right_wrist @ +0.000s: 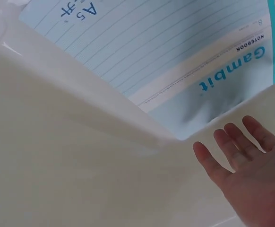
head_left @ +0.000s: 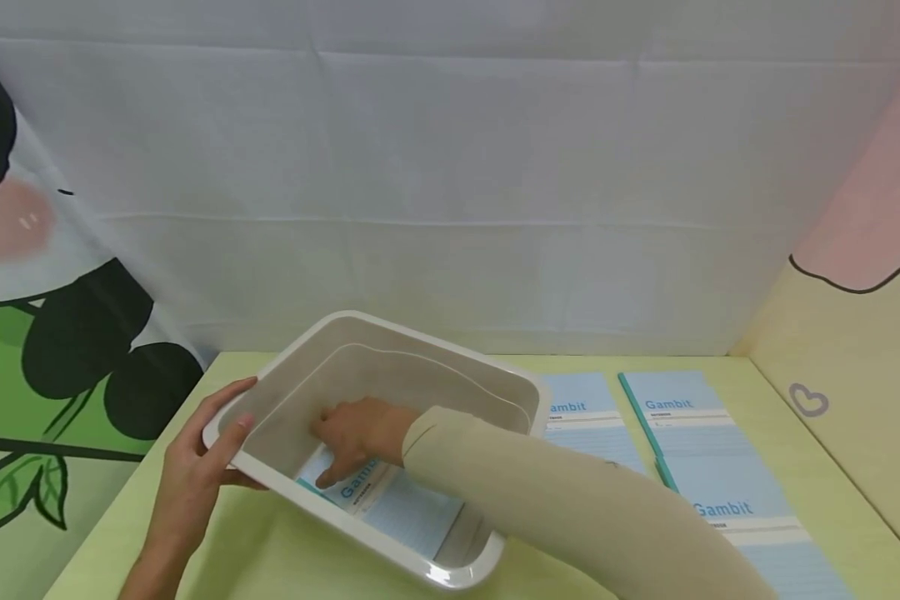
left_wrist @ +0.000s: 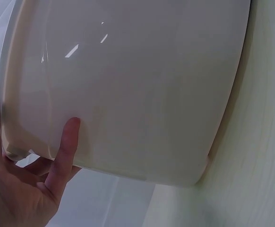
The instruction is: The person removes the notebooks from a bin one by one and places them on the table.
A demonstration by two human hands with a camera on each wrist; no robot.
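Note:
A white plastic bin (head_left: 420, 343) stands tilted on the table, with my left hand (head_left: 195, 467) gripping its left rim. In the left wrist view the fingers of that hand (left_wrist: 33, 189) lie against the bin's outer wall (left_wrist: 142, 94). My right hand (head_left: 363, 433) reaches inside, its fingers spread above a light blue Gambit notebook (head_left: 412, 508) on the bin's floor. From the right wrist view, this hand (right_wrist: 255, 175) is beside the notebook's (right_wrist: 184, 56) edge and grips nothing. The forearm hides part of the bin.
Right of the bin, more Gambit notebooks lie on the pale yellow table (head_left: 247, 558): one notebook (head_left: 588, 417) partly behind the bin, and an overlapping pair (head_left: 727, 467). A white cloth (head_left: 457, 183) hangs behind, and a painted panel (head_left: 840, 375) borders the right side.

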